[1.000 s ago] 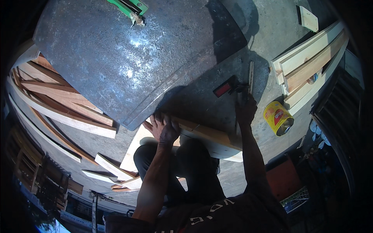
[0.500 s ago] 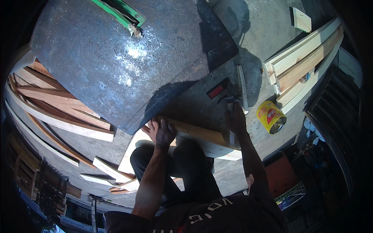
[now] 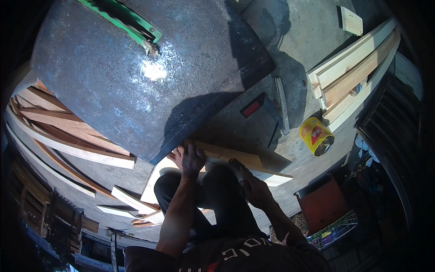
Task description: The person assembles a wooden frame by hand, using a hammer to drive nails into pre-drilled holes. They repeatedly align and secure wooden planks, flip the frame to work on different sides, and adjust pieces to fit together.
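My left hand (image 3: 189,157) is closed over the near end of a wooden board (image 3: 235,155) that rests in front of my knees, close to the corner of a dark metal tabletop (image 3: 136,104). Whether its fingertips also pinch something small I cannot tell. My right hand (image 3: 257,189) is wrapped round a hammer (image 3: 236,164), whose dark head shows beyond the fingers, above my right knee and just short of the board. Most of the hammer's handle is hidden by the hand.
A green metal fitting (image 3: 127,22) sits on the tabletop. Rightward on the concrete lie a black-and-red object (image 3: 252,108), a thin wood strip (image 3: 282,105), a yellow can (image 3: 316,136) and stacked planks (image 3: 353,75). More boards (image 3: 77,129) lie at the left.
My right hand has come back from the floor near the wood strip toward my knees, bringing the hammer with it. My left hand stays on the board. The view has shifted slightly.
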